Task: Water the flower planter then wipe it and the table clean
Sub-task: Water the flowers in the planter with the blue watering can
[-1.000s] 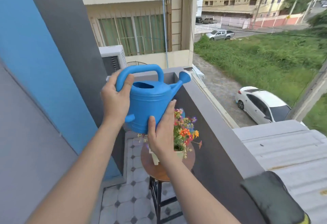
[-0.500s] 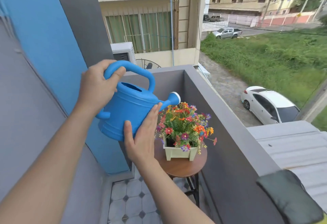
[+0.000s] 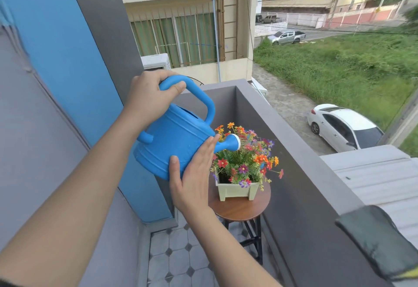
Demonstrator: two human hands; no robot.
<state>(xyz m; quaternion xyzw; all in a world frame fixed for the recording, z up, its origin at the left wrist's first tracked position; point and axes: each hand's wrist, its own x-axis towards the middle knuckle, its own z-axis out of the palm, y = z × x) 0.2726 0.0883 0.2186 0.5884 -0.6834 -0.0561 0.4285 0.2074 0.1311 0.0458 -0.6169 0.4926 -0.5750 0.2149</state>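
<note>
Head view: blue watering can (image 3: 174,144) held up left of centre, tilted down to the right, white-faced rose (image 3: 236,142) just above the flowers (image 3: 244,157). Left hand (image 3: 150,97) clenched round the far end of the arched handle (image 3: 199,93), thumb on top. Right hand (image 3: 194,173) flat and unclenched, pressed against the can's near lower side, fingertips (image 3: 216,138) at the base of the spout. Pale green planter (image 3: 236,190) standing on a small round wooden table (image 3: 239,209), right of the can and lower, close beside the grey balcony wall (image 3: 300,151). Dark folded cloth (image 3: 382,246) lying on top of that wall, near right corner. Tiled floor (image 3: 176,255) beneath the table.
</note>
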